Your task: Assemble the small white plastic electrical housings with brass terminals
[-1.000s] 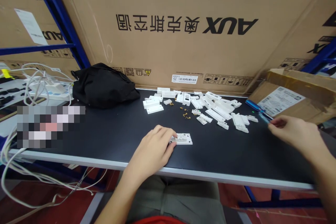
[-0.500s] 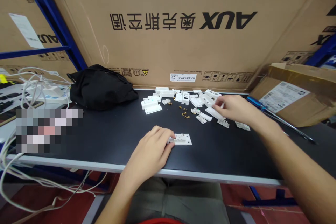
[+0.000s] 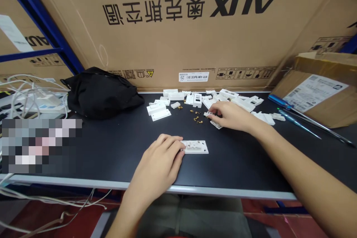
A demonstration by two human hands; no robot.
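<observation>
My left hand (image 3: 158,160) rests near the table's front edge, its fingers closed on the left end of a flat white plastic plate (image 3: 198,147) with raised walls and small holes. Further back, my right hand (image 3: 232,116) pinches a small white plastic piece (image 3: 206,114) at its fingertips. Another small white part (image 3: 215,124) lies just below those fingers, partly hidden by them. Several small brass-coloured metal pieces (image 3: 198,119) are scattered to the left of the right hand.
Several white plastic housings (image 3: 175,96) lie along the back. A black bag (image 3: 104,93) sits at the left, near tangled white cables (image 3: 25,89). At the right are a blue-handled screwdriver (image 3: 277,101), a thin blue tool (image 3: 297,121) and a cardboard box (image 3: 315,89). A large carton (image 3: 173,48) stands behind.
My right hand has moved left from the white parts at the right to the small piece beside the brass bits. My left hand stays on the plate. The view has shifted slightly.
</observation>
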